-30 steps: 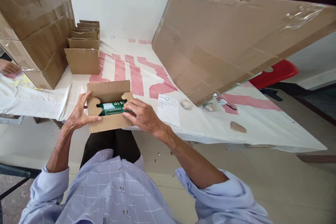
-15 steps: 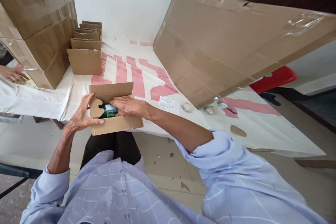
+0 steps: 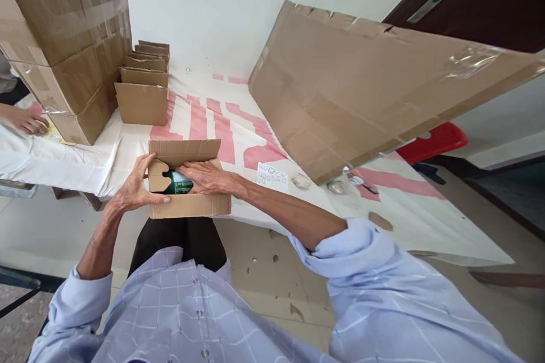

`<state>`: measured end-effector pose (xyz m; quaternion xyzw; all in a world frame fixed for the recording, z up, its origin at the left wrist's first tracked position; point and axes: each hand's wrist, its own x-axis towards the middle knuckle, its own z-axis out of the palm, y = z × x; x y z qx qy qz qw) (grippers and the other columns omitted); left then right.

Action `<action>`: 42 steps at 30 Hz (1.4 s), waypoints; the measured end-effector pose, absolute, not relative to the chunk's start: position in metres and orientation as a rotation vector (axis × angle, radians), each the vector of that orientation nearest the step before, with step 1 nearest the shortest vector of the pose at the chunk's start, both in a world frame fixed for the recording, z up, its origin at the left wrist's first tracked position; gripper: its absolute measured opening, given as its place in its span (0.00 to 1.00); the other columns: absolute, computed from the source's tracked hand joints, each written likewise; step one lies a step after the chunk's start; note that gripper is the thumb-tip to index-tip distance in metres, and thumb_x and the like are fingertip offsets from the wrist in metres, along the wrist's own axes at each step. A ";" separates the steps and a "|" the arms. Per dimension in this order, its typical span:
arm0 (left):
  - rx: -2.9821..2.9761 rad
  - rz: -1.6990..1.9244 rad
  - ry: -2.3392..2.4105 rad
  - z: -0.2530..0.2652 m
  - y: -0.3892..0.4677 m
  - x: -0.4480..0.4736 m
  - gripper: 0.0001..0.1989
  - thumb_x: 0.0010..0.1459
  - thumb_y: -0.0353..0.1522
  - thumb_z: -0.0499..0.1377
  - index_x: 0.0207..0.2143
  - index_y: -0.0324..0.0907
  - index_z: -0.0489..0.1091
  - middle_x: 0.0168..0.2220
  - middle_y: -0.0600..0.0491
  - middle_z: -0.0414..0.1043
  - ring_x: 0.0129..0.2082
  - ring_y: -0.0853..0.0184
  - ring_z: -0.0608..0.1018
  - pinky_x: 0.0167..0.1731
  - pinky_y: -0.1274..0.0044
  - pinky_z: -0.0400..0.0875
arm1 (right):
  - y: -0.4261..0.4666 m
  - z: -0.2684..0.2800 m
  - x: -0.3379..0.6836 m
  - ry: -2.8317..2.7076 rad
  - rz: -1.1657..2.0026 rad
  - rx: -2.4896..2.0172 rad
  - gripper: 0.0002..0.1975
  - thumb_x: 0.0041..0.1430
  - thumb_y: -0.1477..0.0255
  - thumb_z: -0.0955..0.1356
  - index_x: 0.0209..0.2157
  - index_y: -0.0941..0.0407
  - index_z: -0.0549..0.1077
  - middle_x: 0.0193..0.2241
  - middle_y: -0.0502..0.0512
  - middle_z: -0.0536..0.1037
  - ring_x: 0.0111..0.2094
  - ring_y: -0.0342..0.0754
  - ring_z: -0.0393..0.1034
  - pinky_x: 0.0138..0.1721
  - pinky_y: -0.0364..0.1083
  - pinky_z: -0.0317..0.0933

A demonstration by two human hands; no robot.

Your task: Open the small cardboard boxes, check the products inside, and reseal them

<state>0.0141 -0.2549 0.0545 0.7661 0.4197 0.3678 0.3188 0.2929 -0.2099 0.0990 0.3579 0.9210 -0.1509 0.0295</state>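
A small cardboard box [image 3: 191, 206] with its long flaps raised lies at the table's front edge, above my lap. My left hand [image 3: 138, 187] grips its left end, thumb along the front flap and fingers behind the notched end flap [image 3: 158, 177]. Inside lies a green can or bottle [image 3: 179, 182] with pale print; its right part is hidden under my right hand [image 3: 206, 177]. That hand reaches in from the right, its fingers stretched flat over the green container.
Several open cardboard boxes [image 3: 142, 103] stand in a row at the back left, beside a tall taped carton stack [image 3: 80, 57]. A large cardboard sheet [image 3: 340, 91] leans at the right. Another person's hand [image 3: 28, 119] rests at the far left. A printed sheet [image 3: 272, 177] lies right of my box.
My right hand has flattened slightly over the green container in the box. The camera view has shifted a little; my left hand keeps its grip on the box.
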 end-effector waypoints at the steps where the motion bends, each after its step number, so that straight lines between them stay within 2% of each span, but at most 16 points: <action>1: 2.013 0.967 1.099 0.055 -0.254 0.014 0.63 0.46 0.55 0.80 0.78 0.52 0.57 0.75 0.37 0.56 0.75 0.35 0.65 0.67 0.45 0.75 | -0.210 0.100 0.292 2.821 -0.469 1.107 0.31 0.64 0.60 0.78 0.64 0.54 0.72 0.60 0.68 0.78 0.62 0.67 0.74 0.59 0.59 0.68; 6: 1.984 0.975 1.090 0.058 -0.250 0.014 0.63 0.45 0.55 0.81 0.77 0.51 0.58 0.75 0.37 0.55 0.75 0.35 0.65 0.67 0.44 0.74 | -0.208 0.107 0.296 2.867 -0.549 1.181 0.36 0.63 0.61 0.78 0.68 0.54 0.71 0.63 0.68 0.77 0.65 0.68 0.73 0.63 0.62 0.67; 10: 1.952 0.986 1.087 0.059 -0.247 0.013 0.63 0.44 0.54 0.82 0.77 0.52 0.58 0.75 0.38 0.57 0.75 0.35 0.65 0.67 0.45 0.74 | -0.202 0.116 0.310 3.044 -0.712 1.209 0.41 0.58 0.59 0.80 0.70 0.52 0.71 0.64 0.64 0.78 0.66 0.66 0.73 0.67 0.62 0.67; 17: 1.908 1.038 1.093 0.060 -0.232 0.016 0.65 0.41 0.51 0.83 0.77 0.51 0.59 0.73 0.38 0.61 0.72 0.36 0.70 0.66 0.47 0.76 | -0.200 0.122 0.328 3.326 -0.996 1.245 0.47 0.54 0.57 0.83 0.72 0.51 0.71 0.68 0.64 0.76 0.69 0.67 0.70 0.71 0.67 0.64; 20: 1.928 1.022 1.088 0.059 -0.222 0.017 0.66 0.42 0.51 0.83 0.78 0.52 0.57 0.71 0.38 0.63 0.70 0.36 0.72 0.64 0.47 0.76 | -0.202 0.126 0.332 3.369 -1.248 1.341 0.48 0.52 0.54 0.84 0.71 0.51 0.72 0.69 0.64 0.76 0.71 0.67 0.68 0.73 0.66 0.62; 23: 1.963 0.981 1.100 0.060 -0.215 0.018 0.66 0.45 0.53 0.81 0.80 0.54 0.54 0.72 0.37 0.62 0.70 0.36 0.72 0.63 0.46 0.76 | -0.205 0.132 0.335 3.324 -1.602 1.407 0.49 0.51 0.50 0.84 0.70 0.51 0.73 0.67 0.63 0.78 0.69 0.66 0.71 0.73 0.65 0.64; 27: 2.024 0.952 1.165 0.071 -0.218 0.017 0.68 0.44 0.57 0.80 0.81 0.51 0.54 0.75 0.34 0.59 0.75 0.33 0.65 0.68 0.42 0.70 | -0.207 0.137 0.337 3.326 -1.872 1.414 0.49 0.48 0.47 0.85 0.68 0.50 0.75 0.65 0.62 0.81 0.68 0.66 0.72 0.72 0.67 0.65; 30: 2.070 1.063 1.195 0.090 -0.225 0.023 0.60 0.49 0.59 0.78 0.78 0.52 0.60 0.77 0.38 0.57 0.78 0.36 0.62 0.72 0.43 0.65 | -0.208 0.139 0.336 3.348 -2.011 1.401 0.49 0.48 0.46 0.85 0.67 0.51 0.76 0.64 0.62 0.81 0.69 0.65 0.72 0.73 0.67 0.65; 32: 2.076 1.169 1.127 0.105 -0.228 0.033 0.51 0.56 0.58 0.75 0.75 0.54 0.64 0.77 0.40 0.59 0.77 0.38 0.64 0.71 0.45 0.68 | -0.209 0.141 0.333 3.357 -2.094 1.358 0.47 0.49 0.46 0.85 0.65 0.51 0.76 0.65 0.62 0.81 0.68 0.65 0.73 0.72 0.67 0.66; 34: 2.044 1.221 0.955 0.123 -0.229 0.048 0.48 0.59 0.57 0.73 0.75 0.54 0.65 0.76 0.40 0.63 0.75 0.39 0.68 0.67 0.48 0.74 | -0.210 0.145 0.329 3.349 -2.169 1.290 0.43 0.51 0.47 0.84 0.63 0.51 0.77 0.64 0.61 0.82 0.66 0.64 0.74 0.71 0.67 0.68; 37: 1.928 1.248 0.704 0.148 -0.225 0.068 0.52 0.56 0.59 0.74 0.76 0.53 0.63 0.73 0.39 0.68 0.71 0.37 0.73 0.62 0.50 0.79 | -0.214 0.154 0.324 3.320 -2.230 1.193 0.41 0.53 0.47 0.84 0.62 0.50 0.77 0.62 0.60 0.83 0.65 0.64 0.76 0.69 0.67 0.70; 42: 1.830 1.400 0.706 0.177 -0.217 0.083 0.59 0.49 0.62 0.76 0.76 0.48 0.62 0.71 0.38 0.71 0.71 0.36 0.73 0.68 0.48 0.73 | -0.218 0.168 0.318 3.319 -2.276 1.137 0.42 0.51 0.45 0.84 0.62 0.50 0.77 0.61 0.60 0.83 0.65 0.64 0.76 0.67 0.67 0.72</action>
